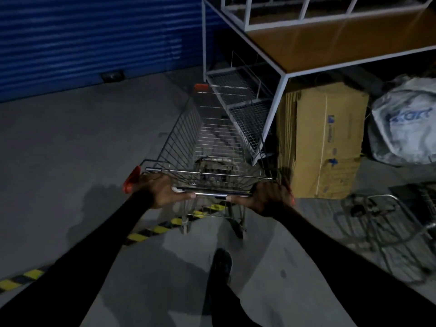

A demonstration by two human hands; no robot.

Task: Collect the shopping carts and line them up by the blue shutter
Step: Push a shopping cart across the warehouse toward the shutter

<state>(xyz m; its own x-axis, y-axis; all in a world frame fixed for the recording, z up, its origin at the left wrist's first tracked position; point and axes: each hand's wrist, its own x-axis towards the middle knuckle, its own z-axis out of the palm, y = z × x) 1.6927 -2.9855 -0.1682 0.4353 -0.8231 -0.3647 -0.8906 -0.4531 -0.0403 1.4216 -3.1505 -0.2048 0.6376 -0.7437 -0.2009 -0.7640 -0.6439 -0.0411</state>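
Note:
A wire shopping cart (186,135) with orange corner caps stands on the concrete floor in front of me, its nose pointing toward the blue shutter (89,38) at the upper left. My left hand (162,190) grips the left end of the cart's metal handle bar (212,194), and my right hand (269,197) grips the right end. The basket looks empty. Part of another wire cart (391,223) lies low at the right edge.
A white metal rack (283,74) with a wooden shelf stands close along the cart's right side. A cardboard box (325,140) and a white sack (405,126) sit under it. Yellow-black floor tape (151,232) crosses under the cart. Bare concrete (77,142) spreads to the left.

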